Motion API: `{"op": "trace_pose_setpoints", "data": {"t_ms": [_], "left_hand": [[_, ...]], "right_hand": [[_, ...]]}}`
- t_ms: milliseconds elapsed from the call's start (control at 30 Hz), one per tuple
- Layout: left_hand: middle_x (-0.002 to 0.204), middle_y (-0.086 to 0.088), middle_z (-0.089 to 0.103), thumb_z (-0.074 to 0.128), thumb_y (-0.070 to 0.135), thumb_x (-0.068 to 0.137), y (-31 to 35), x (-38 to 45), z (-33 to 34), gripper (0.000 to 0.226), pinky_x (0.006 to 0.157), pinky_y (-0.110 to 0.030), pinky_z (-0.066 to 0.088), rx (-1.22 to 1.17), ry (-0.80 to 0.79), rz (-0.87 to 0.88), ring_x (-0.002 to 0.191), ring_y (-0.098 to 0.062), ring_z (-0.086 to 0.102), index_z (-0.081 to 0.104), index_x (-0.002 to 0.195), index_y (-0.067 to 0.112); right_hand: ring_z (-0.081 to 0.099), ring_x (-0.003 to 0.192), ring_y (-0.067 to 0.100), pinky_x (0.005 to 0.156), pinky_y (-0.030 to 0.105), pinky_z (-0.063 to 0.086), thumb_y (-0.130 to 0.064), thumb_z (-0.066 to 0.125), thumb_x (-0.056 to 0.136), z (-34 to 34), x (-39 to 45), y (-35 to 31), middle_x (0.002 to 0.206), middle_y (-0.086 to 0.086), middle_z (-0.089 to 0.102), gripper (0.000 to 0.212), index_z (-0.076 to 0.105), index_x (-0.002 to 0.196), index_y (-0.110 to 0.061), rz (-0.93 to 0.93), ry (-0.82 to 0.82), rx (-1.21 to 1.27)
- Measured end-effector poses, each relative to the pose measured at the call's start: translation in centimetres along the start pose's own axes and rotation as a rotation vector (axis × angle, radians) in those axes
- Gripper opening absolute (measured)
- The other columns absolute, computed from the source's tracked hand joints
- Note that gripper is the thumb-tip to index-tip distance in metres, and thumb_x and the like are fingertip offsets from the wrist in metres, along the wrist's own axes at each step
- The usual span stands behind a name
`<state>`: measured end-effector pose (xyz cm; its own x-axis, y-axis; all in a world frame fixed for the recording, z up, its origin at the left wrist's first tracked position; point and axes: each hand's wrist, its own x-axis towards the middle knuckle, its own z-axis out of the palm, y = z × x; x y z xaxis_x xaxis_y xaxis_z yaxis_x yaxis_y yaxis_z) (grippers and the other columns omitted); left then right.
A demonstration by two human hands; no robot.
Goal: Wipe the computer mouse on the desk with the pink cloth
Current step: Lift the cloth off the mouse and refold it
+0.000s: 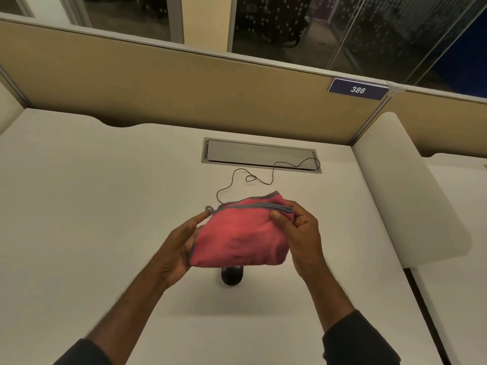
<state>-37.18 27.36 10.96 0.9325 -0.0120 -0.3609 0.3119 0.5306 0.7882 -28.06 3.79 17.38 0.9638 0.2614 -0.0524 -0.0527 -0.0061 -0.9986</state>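
We can read one bit of writing: a dark blue sign (358, 89) on the tan wall (158, 83) says "386" in white.

Both hands are up over the desk (79, 206), and they hold one pink cloth (239, 233) between them. The left hand (179, 248) is turned palm in, with its fingers (200, 219) pointing up and a bit curled round the left edge of the cloth. One fingertip sits just beside the small grey loop at the cloth's corner. The right hand (300, 238) pinches the top grey edge of the cloth, thumb in front and the other fingers bent over behind. The cloth is bunched and folded (it hangs like a little bag between the two hands).

There is one mouse (232, 276). It is black and sits on the desk, below the fingers and right under the cloth, so we see only its near end. We cannot tell if the cloth touches it. One thin black cord (272, 169) comes out past the fingertips, loops over the desk and goes to the grey flap (261, 154) set in the desk, far from the hands.

We count two hands, two dark sleeves (361, 341), one cloth, one mouse, one cord and one sign.
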Motion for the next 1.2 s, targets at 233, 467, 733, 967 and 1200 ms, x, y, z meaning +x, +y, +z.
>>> {"op": "trace_pose_setpoints", "data": {"t_ms": [233,467,733,967,1200], "left_hand": [[0.121,-0.01,0.072,0.086,0.035,0.067,0.3,1.4,1.3,0.057,0.079,-0.03,0.058,0.059,0.116,0.149,0.102,-0.024,0.071,0.071,0.121,0.029],[0.108,-0.002,0.076,0.084,0.046,0.061,0.2,2.4,2.0,0.059,0.088,-0.036,0.057,0.243,0.275,0.289,0.101,-0.024,0.072,0.073,0.113,0.02],[0.11,0.003,0.076,0.083,0.04,0.07,0.0,2.9,3.0,0.044,0.076,-0.021,0.056,0.292,0.198,0.284,0.098,-0.015,0.073,0.073,0.112,0.032],[0.116,0.014,0.072,0.084,0.032,0.078,-0.1,3.2,3.1,0.042,0.084,-0.021,0.055,0.458,0.116,0.291,0.107,-0.009,0.068,0.071,0.118,0.031],[0.111,0.014,0.073,0.081,0.033,0.079,-0.4,3.6,3.8,0.033,0.089,-0.032,0.056,0.524,0.117,0.263,0.103,-0.009,0.069,0.073,0.111,0.032]], "right_hand": [[0.068,0.082,0.015,0.073,0.028,0.056,-0.028,0.074,0.081,-0.3,-0.1,0.3,0.091,0.004,0.074,0.017,0.073,0.097,-0.022,0.005,-0.017,-0.037],[0.072,0.091,0.021,0.076,0.037,0.059,-0.026,0.078,0.076,-1.9,-0.3,1.6,0.099,0.005,0.076,0.056,0.055,0.127,-0.029,0.082,0.079,0.031],[0.07,0.081,0.017,0.066,0.026,0.054,-0.012,0.072,0.085,-3.8,-0.9,2.5,0.093,0.012,0.076,0.027,0.06,0.109,-0.016,0.032,0.098,0.045],[0.071,0.095,0.021,0.078,0.029,0.057,-0.008,0.072,0.083,-5.6,-1.1,3.6,0.099,0.004,0.076,0.023,0.074,0.105,-0.016,0.033,0.116,-0.004],[0.062,0.117,0.024,0.097,0.039,0.049,-0.02,0.069,0.08,-6.9,-1.5,4.6,0.122,0.009,0.068,0.034,0.073,0.113,-0.017,0.117,0.062,0.24]]}}
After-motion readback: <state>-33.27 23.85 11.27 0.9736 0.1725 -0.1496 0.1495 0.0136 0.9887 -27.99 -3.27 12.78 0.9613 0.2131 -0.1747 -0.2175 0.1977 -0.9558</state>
